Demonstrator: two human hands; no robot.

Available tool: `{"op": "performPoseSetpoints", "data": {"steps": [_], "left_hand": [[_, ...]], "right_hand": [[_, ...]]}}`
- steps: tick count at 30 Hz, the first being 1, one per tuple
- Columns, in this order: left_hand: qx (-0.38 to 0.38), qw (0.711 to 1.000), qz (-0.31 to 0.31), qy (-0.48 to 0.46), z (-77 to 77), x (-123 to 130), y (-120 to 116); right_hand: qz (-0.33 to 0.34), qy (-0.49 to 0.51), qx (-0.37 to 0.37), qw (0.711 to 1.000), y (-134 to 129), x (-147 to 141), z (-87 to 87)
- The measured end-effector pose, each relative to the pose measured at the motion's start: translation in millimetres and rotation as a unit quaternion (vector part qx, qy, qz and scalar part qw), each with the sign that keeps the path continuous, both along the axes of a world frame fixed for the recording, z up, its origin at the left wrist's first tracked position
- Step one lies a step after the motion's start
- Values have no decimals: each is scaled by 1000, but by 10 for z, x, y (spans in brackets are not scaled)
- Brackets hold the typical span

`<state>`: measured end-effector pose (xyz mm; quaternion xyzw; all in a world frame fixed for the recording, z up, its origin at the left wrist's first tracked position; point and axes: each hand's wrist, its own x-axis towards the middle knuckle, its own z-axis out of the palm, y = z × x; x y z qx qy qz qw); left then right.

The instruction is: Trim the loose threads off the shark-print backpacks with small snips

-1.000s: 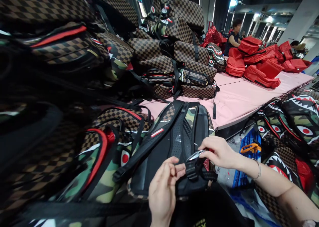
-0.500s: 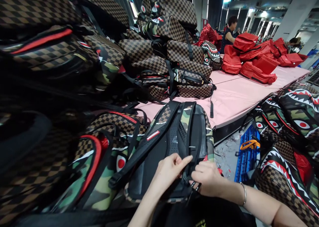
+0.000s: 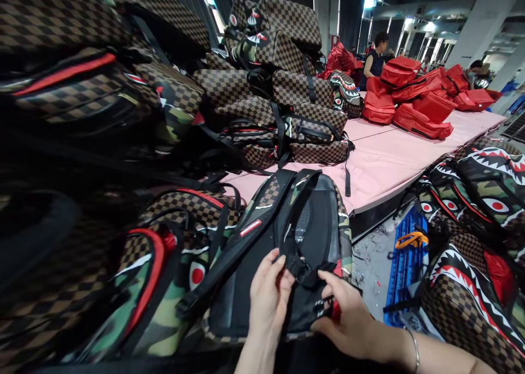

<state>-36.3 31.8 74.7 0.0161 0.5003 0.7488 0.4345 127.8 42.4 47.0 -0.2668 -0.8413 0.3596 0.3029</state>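
A backpack (image 3: 246, 275) with a black padded back and checkered, camouflage sides lies back-up before me. My left hand (image 3: 268, 292) pinches one of its black shoulder straps (image 3: 289, 243) beside a black buckle (image 3: 302, 269). My right hand (image 3: 348, 314) is closed on the webbing (image 3: 326, 268) at the other side of that buckle, raised a little off the back panel. A small black-and-white item (image 3: 322, 307) shows under the right fingers; I cannot make out what it is. The other shoulder strap (image 3: 246, 234), with a red label, lies slack across the left side.
Checkered backpacks (image 3: 301, 84) are piled high at left and behind. Red bags (image 3: 426, 89) lie farther along the pink table (image 3: 385, 155), near a person (image 3: 374, 62). At right stand more shark-mouth backpacks (image 3: 471, 275) and a blue crate (image 3: 406, 264) with an orange band (image 3: 412, 239).
My hands have drawn apart slightly. The shoulder strap and its buckle have come up off the back panel and now show between the fingers. The left hand has turned more upright.
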Motion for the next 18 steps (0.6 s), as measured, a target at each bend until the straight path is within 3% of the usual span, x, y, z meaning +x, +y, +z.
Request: {"op": "performPoseSetpoints", "data": {"steps": [4,8,12,18], "left_hand": [[5,999,-20,-49,1,29,-17],[6,999,-31,-33,10,69,-34],[-8,999,-35,-5,28,98,-45],[-19,999,-42,18,14,102,-59]], "right_hand": [[-55,62,51,995,325,54,129],[-18,68,145,987,636,-14,212],[24,44,195,980,738,-88,285],[53,3,211,976,783,-63,404]]}}
